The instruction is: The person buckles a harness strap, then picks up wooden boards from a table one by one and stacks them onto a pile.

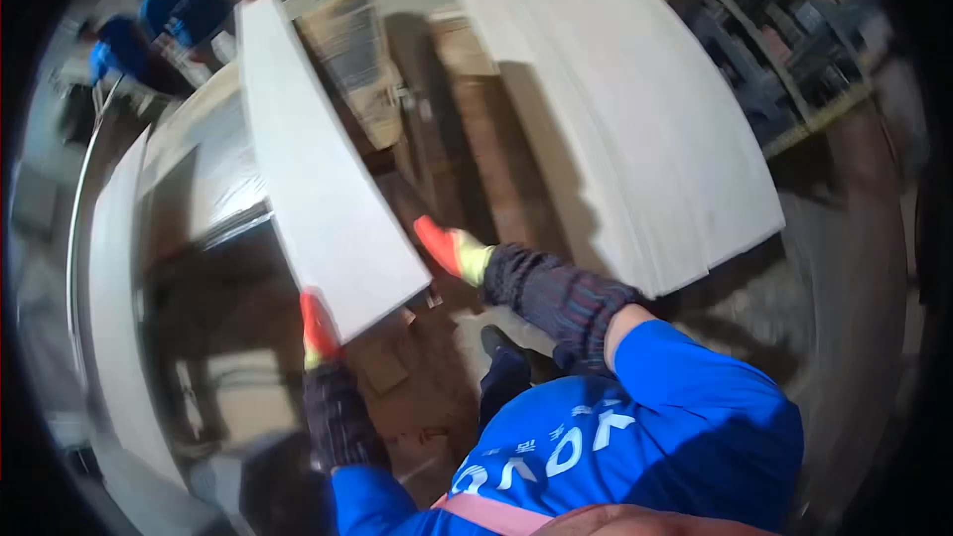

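Observation:
A long white panel (323, 194) runs away from me, its near end between my two arms. My left hand (317, 326), in a red-orange and yellow glove, is closed on the panel's near left corner; its fingers are partly hidden there. Just off the right edge is my right hand (454, 249), in a matching glove, with fingers stretched out and a small gap to the panel. Motion blurs it somewhat. At the far end of the panel stands a person in blue (187, 2), with a hand close to that end.
A stack of wide white panels (635, 129) lies to my right. Another pale panel (124, 308) stretches along the left. Film-wrapped boards (208, 164) sit beyond my left hand. A metal rack (764, 50) stands at the right back, and a second person (127, 52) is at the far left.

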A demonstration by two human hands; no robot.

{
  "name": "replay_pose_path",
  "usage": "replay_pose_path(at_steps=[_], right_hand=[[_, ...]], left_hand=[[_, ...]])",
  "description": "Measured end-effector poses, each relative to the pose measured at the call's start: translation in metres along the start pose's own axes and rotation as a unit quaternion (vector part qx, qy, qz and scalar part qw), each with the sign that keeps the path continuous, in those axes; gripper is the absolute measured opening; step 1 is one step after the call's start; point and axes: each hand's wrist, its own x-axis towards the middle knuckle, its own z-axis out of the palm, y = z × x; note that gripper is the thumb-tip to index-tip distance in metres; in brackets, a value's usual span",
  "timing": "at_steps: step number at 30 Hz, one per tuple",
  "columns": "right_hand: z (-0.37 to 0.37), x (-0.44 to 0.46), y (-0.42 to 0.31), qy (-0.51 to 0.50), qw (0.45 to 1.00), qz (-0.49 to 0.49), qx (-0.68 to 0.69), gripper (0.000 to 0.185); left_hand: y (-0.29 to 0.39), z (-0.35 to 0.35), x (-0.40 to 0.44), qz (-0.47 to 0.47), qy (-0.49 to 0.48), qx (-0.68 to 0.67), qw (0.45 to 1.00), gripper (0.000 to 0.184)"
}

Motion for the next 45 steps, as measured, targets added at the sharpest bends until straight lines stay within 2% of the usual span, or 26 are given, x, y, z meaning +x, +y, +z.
replay_pose_path(at_steps=[1, 2, 3, 5, 6, 9, 14, 17, 21, 24, 26, 27, 28, 29, 31, 32, 34, 35, 36, 39, 40, 41, 42, 43, 44, 45], right_hand=[[0.004, -0.004, 0.016, -0.041, 0.993, -0.021, 0.112, 0.044], [0.027, -0.017, 0.007, -0.08, 0.962, 0.062, 0.255, 0.053], [0.045, -0.036, -0.009, -0.126, 0.9, 0.14, 0.393, 0.063], [0.053, -0.095, -0.051, -0.112, 0.84, 0.198, 0.493, 0.063], [0.044, -0.1, -0.046, -0.109, 0.838, 0.195, 0.498, 0.063], [0.029, -0.123, -0.031, -0.018, 0.99, 0.055, 0.128, 0.064], [-0.042, -0.203, -0.071, -0.048, 0.97, 0.044, 0.233, 0.063], [-0.111, -0.253, -0.095, -0.04, 0.881, 0.034, 0.471, 0.062], [-0.244, -0.32, -0.117, 0.058, 0.914, -0.023, 0.4, 0.06], [-0.358, -0.409, -0.141, 0.119, 0.926, -0.003, 0.359, 0.055], [-0.423, -0.484, -0.181, 0.129, 0.922, 0.083, 0.356, 0.05], [-0.454, -0.508, -0.18, 0.195, 0.916, 0.029, 0.348, 0.047], [-0.485, -0.531, -0.173, 0.262, 0.903, -0.023, 0.338, 0.046], [-0.523, -0.563, -0.161, 0.208, 0.887, 0.012, 0.412, 0.048], [-0.598, -0.633, -0.149, 0.193, 0.876, 0.015, 0.442, 0.048], [-0.615, -0.674, -0.173, 0.183, 0.892, 0.0, 0.412, 0.04], [-0.652, -0.744, -0.178, 0.395, 0.892, -0.026, 0.217, 0.038], [-0.685, -0.779, -0.185, 0.396, 0.884, 0.033, 0.247, 0.043], [-0.713, -0.804, -0.206, 0.395, 0.872, 0.091, 0.273, 0.048], [-0.705, -0.852, -0.288, 0.472, 0.86, 0.124, 0.151, 0.055], [-0.686, -0.857, -0.305, 0.463, 0.886, 0.01, -0.035, 0.055], [-0.68, -0.859, -0.32, 0.426, 0.87, -0.11, -0.223, 0.056], [-0.697, -0.87, -0.331, 0.424, 0.868, -0.114, -0.23, 0.056], [-0.72, -0.891, -0.339, 0.411, 0.835, -0.164, -0.328, 0.055], [-0.728, -0.897, -0.35, 0.39, 0.793, -0.211, -0.418, 0.054], [-0.732, -0.902, -0.354, 0.389, 0.794, -0.21, -0.417, 0.054]], left_hand=[[0.0, 0.022, -0.025, -0.057, 0.038, -0.107, 0.992, 0.065], [0.008, 0.043, -0.051, -0.112, 0.084, -0.204, 0.969, 0.066], [-0.005, 0.034, -0.066, -0.127, 0.056, -0.152, 0.979, 0.067], [-0.016, 0.054, -0.087, -0.146, 0.028, -0.093, 0.984, 0.068], [-0.019, 0.082, -0.095, -0.156, 0.029, -0.103, 0.982, 0.068], [-0.026, 0.137, -0.124, -0.181, 0.023, -0.119, 0.976, 0.068], [-0.063, 0.22, -0.157, -0.139, -0.014, -0.057, 0.989, 0.068], [-0.095, 0.324, -0.185, -0.147, -0.031, -0.039, 0.988, 0.07], [-0.172, 0.475, -0.245, -0.12, -0.01, -0.025, 0.992, 0.063], [-0.227, 0.558, -0.307, -0.182, 0.016, -0.018, 0.983, 0.063], [-0.283, 0.545, -0.32, -0.016, -0.149, 0.288, 0.946, 0.063], [-0.296, 0.552, -0.319, 0.069, -0.227, 0.429, 0.871, 0.063], [-0.285, 0.57, -0.302, -0.099, -0.166, 0.14, 0.971, 0.064], [-0.272, 0.575, -0.28, -0.165, -0.105, 0.01, 0.981, 0.065], [-0.237, 0.563, -0.227, -0.153, -0.013, -0.066, 0.986, 0.067], [-0.22, 0.555, -0.201, -0.136, 0.034, -0.091, 0.986, 0.068], [-0.193, 0.536, -0.154, -0.112, 0.118, -0.11, 0.98, 0.07], [-0.185, 0.53, -0.14, -0.102, 0.139, -0.117, 0.978, 0.071], [-0.185, 0.529, -0.135, -0.09, 0.14, -0.124, 0.978, 0.072], [-0.212, 0.55, -0.148, -0.022, 0.054, -0.147, 0.987, 0.07], [-0.216, 0.553, -0.153, 0.013, 0.011, -0.153, 0.988, 0.069], [-0.216, 0.559, -0.15, 0.01, 0.01, -0.156, 0.988, 0.069], [-0.215, 0.56, -0.144, -0.073, 0.03, -0.384, 0.92, 0.068], [-0.222, 0.567, -0.14, -0.069, 0.049, -0.442, 0.893, 0.068], [-0.236, 0.577, -0.136, -0.03, 0.056, -0.427, 0.902, 0.069], [-0.248, 0.586, -0.135, 0.017, 0.056, -0.386, 0.921, 0.069]])
